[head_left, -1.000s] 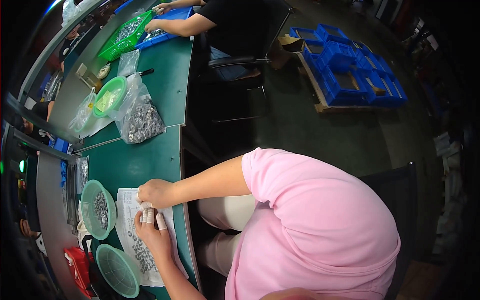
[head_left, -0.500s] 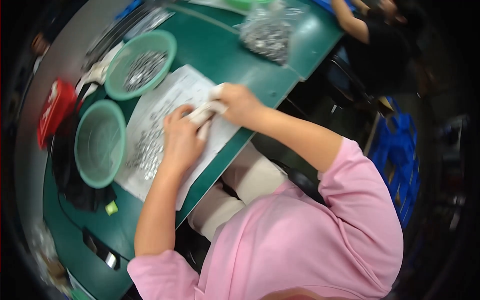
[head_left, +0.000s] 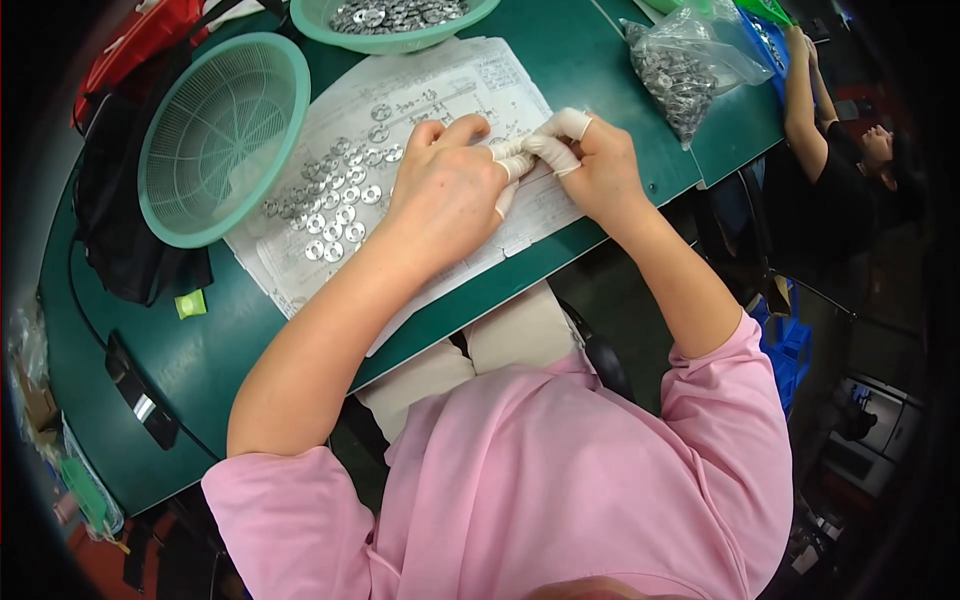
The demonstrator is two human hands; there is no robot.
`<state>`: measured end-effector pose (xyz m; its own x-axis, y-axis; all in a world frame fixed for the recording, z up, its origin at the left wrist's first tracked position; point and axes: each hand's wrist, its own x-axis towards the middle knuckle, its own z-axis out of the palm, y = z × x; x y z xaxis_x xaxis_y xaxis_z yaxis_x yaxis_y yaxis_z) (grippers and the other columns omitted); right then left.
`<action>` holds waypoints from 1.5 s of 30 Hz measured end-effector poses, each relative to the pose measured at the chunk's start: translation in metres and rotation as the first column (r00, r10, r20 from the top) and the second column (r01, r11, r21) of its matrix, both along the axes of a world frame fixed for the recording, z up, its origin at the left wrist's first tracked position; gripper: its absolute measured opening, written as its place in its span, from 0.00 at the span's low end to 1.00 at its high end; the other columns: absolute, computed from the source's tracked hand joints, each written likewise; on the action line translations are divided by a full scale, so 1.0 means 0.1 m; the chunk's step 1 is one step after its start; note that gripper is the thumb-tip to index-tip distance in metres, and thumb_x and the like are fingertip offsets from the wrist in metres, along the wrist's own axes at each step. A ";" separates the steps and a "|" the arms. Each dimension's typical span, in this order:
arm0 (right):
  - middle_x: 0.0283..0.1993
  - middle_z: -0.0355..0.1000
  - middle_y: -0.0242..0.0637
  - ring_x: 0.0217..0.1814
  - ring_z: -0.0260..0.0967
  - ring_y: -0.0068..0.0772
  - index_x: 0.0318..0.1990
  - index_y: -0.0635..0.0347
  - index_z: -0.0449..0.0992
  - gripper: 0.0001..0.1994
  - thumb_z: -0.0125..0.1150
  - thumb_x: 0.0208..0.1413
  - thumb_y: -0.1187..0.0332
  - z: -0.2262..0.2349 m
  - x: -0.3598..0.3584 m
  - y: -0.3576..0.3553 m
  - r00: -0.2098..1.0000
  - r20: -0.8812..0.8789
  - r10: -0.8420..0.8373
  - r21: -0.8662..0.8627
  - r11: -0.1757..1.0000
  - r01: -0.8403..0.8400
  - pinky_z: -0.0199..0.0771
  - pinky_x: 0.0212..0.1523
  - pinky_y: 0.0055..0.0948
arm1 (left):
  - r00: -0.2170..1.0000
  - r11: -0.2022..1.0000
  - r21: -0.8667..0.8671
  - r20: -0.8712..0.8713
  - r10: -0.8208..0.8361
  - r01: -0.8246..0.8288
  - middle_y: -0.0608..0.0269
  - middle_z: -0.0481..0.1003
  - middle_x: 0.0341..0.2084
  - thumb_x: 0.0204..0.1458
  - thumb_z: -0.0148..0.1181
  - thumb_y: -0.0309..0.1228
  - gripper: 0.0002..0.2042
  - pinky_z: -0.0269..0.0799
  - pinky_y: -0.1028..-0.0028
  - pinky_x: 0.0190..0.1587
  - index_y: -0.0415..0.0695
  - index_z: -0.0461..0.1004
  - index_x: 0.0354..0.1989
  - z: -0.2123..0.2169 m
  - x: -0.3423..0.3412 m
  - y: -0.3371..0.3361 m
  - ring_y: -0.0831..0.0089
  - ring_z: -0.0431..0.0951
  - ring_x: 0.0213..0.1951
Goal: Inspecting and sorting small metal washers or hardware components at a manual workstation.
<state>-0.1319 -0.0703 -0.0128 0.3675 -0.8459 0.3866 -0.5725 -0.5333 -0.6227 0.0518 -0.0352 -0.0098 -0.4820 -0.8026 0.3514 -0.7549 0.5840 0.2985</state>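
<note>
Left hand [head_left: 440,190] and right hand [head_left: 600,170] meet fingertip to fingertip over the paper sheet [head_left: 420,100] on the green bench [head_left: 600,60], right of the metal washers [head_left: 340,190]; whether either grip holds anything, I cannot tell.

We cannot see what the left hand [head_left: 445,190] and right hand [head_left: 590,165] pinch; their fingertips cover it. The upper basket [head_left: 400,25] of metal rings is cut off by the top edge.
</note>
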 end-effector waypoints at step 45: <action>0.32 0.64 0.32 0.31 0.60 0.20 0.38 0.65 0.69 0.11 0.51 0.60 0.64 0.40 0.13 0.54 -0.147 0.569 -0.809 0.293 0.367 -0.883 0.64 0.26 0.15 | 0.861 0.967 -0.116 -0.487 0.145 -0.228 0.58 0.75 0.23 0.46 0.58 0.30 0.11 0.65 0.64 0.42 0.48 0.79 0.39 -0.09 0.07 -0.15 0.60 0.73 0.36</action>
<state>-0.1192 -0.0162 0.0274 0.5200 -0.7852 -0.3364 0.8330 0.5532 -0.0035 0.0583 -0.0500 -0.0191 -0.0726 -0.7714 0.6322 -0.6478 0.5185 0.5582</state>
